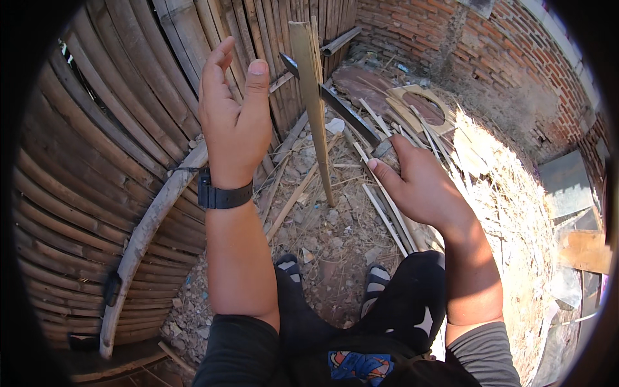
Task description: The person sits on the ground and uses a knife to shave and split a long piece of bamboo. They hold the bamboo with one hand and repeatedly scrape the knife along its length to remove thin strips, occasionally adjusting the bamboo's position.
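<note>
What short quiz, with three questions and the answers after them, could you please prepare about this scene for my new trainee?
1. Which hand grips the long-bladed knife?
2. True or false: the left hand is closed around the upright bamboo strip.
3. The wall at the picture's upper right is mostly made of:
A. woven cloth
B. reddish bricks
C. glass panes

Key
1. The right hand.
2. False: it is raised and open, apart from the strip.
3. B.
</note>
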{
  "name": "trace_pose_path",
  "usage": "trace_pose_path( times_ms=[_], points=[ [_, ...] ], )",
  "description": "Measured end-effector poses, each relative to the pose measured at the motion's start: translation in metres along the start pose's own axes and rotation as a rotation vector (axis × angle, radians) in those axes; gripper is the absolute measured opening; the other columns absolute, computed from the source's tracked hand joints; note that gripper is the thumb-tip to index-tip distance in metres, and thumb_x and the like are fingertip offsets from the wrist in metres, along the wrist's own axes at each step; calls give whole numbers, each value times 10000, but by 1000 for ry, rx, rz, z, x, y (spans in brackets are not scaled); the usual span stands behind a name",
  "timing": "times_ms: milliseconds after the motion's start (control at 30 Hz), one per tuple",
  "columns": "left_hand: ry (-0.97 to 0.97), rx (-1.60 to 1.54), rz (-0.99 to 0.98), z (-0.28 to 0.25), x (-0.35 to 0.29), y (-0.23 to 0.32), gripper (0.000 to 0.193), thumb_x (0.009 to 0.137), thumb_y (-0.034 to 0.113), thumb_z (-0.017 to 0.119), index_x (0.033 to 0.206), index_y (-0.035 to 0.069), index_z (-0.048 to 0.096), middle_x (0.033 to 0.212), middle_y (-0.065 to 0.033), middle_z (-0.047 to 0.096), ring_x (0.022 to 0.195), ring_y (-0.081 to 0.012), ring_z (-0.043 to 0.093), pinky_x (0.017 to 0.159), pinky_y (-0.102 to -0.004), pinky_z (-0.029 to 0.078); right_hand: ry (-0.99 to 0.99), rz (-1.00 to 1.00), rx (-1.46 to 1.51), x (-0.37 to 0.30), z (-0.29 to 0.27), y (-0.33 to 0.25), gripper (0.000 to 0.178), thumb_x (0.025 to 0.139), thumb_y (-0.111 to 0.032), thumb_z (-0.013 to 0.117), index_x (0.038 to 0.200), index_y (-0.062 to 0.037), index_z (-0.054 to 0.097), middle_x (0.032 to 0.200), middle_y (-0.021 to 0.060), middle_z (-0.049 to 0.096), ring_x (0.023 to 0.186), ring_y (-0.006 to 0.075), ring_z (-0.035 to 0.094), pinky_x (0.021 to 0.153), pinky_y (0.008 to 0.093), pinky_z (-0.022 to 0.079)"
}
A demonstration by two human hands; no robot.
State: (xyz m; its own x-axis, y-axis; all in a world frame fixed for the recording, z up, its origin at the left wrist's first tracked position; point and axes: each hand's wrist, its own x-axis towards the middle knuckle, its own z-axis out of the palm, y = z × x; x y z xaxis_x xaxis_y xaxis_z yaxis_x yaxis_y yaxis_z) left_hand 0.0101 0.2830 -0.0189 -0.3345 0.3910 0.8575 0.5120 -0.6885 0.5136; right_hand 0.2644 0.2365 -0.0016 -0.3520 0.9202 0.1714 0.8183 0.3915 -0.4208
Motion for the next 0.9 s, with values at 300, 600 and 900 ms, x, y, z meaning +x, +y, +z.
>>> trace_pose_path(
  times_ms=[300, 600, 900],
  points=[
    [-139, 64, 97, 12, -4, -10, 616, 999, 373, 544, 1439, -29, 391, 1428, -246, 462, 1335, -358, 447, 1095, -410, 354, -140, 37, -35, -3, 9, -3, 422, 946, -340, 562, 1016, 75, 531, 861, 323, 634, 889, 500, 611, 800, 525, 477],
    [-69, 194, 169, 12, -6, -3, 586, 959, 428, 600, 1354, 1, 527, 1454, -280, 422, 1353, -401, 422, 1073, -446, 372, -307, 41, 134, -7, 10, 10, 415, 949, -348, 565, 1026, 58, 529, 853, 304, 640, 870, 479, 626, 798, 519, 483],
    [-67, 170, 120, 8, -5, 5, 538, 916, 446, 666, 1312, 87, 602, 1502, -235, 377, 1400, -347, 372, 1097, -446, 332, -217, 39, -101, -17, 28, -1, 416, 952, -344, 562, 1079, 51, 527, 922, 276, 650, 901, 452, 632, 807, 500, 487]
  ],
)
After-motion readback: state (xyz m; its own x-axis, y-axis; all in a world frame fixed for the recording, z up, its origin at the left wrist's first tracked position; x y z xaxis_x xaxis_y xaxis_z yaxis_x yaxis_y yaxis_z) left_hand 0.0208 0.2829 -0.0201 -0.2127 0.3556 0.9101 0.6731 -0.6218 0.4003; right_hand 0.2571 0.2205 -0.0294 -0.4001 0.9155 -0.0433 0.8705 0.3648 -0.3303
